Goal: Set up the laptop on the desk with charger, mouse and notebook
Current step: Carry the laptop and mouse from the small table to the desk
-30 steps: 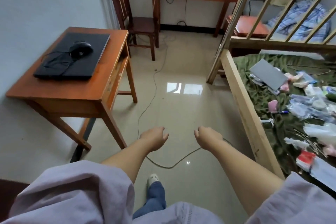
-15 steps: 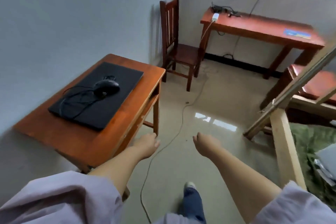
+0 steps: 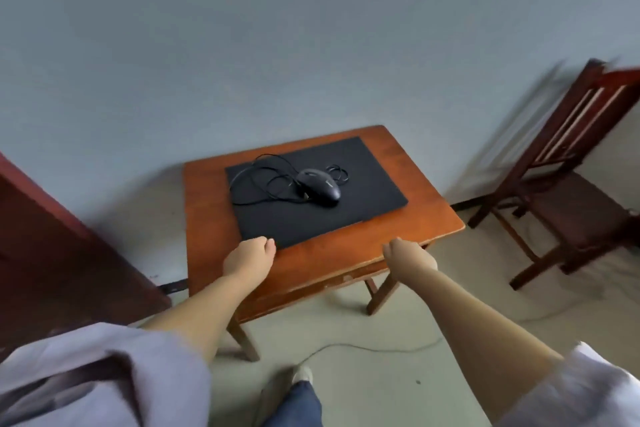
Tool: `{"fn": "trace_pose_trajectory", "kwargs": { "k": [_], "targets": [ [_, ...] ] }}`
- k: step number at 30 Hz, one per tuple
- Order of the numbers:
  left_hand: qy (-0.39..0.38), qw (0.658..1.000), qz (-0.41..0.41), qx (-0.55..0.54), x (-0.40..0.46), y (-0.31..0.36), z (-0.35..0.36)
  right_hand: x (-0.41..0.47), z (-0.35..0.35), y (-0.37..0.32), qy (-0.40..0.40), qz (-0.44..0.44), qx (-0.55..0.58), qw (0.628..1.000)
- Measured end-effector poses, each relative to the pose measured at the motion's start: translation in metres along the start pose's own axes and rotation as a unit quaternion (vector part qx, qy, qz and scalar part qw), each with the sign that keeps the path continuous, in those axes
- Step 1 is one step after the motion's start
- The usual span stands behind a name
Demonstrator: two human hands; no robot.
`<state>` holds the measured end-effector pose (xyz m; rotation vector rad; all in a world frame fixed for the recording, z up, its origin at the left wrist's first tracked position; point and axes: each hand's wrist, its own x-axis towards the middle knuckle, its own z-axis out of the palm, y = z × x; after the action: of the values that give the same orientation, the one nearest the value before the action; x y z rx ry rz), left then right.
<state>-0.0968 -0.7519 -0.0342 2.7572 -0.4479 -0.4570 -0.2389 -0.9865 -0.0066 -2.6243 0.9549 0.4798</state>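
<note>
Desk (image 3: 408, 218) of reddish wood stands against the pale wall, and on it lies the closed black laptop (image 3: 363, 184), flat and turned a little askew to the desk edges. The black mouse (image 3: 320, 186) sits on top of the laptop lid, near its middle, with its thin cable (image 3: 263, 184) looped loosely over the left part of the lid (one loop reaches the lid's far left edge). The left hand (image 3: 250, 256) hovers over the near left part of the desk, its knuckles just at the laptop's near left corner; the fingers are curled in to a loose fist and hold nothing, though whether they touch the laptop cannot be told. The right hand (image 3: 408, 262) hangs at the desk's near right edge, apart from the laptop, its fingers likewise curled in on nothing. Both forearms are bare, with pale lilac sleeves (image 3: 104, 378) bunched at the bottom corners of the view. A dark wooden chair (image 3: 571, 184) stands to the right of the desk, blurred, well apart from it. A dark red panel (image 3: 62, 253) fills the left edge. On the pale floor a thin cord (image 3: 367, 347) trails in front of the desk, and a leg in blue jeans (image 3: 298, 406) with a light shoe (image 3: 302, 374) shows below. No charger or notebook can be made out on the desk.
</note>
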Motion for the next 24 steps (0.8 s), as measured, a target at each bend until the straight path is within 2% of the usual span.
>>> {"fn": "trace_pose_trajectory", "kwargs": {
  "k": [6, 10, 17, 21, 24],
  "targets": [
    [0.069, 0.986, -0.144, -0.042, 0.071, -0.029, -0.007, 0.095, -0.032, -0.014, 0.062, -0.071, -0.03, 0.995],
    [0.073, 0.964, -0.224, -0.12, 0.121, -0.03, -0.008, 0.154, -0.054, -0.007, 0.096, -0.05, 0.004, 0.994],
    [0.054, 0.931, -0.337, -0.125, 0.161, -0.017, -0.007, 0.226, -0.061, -0.006, 0.0, 0.024, 0.101, 0.995],
    [0.051, 0.909, -0.393, -0.126, 0.168, -0.011, -0.006, 0.252, -0.059, -0.011, -0.015, 0.078, 0.151, 0.985],
    [0.056, 0.903, -0.402, -0.138, 0.169, -0.016, -0.004, 0.262, -0.056, -0.011, -0.011, 0.08, 0.15, 0.985]
  ]
}}
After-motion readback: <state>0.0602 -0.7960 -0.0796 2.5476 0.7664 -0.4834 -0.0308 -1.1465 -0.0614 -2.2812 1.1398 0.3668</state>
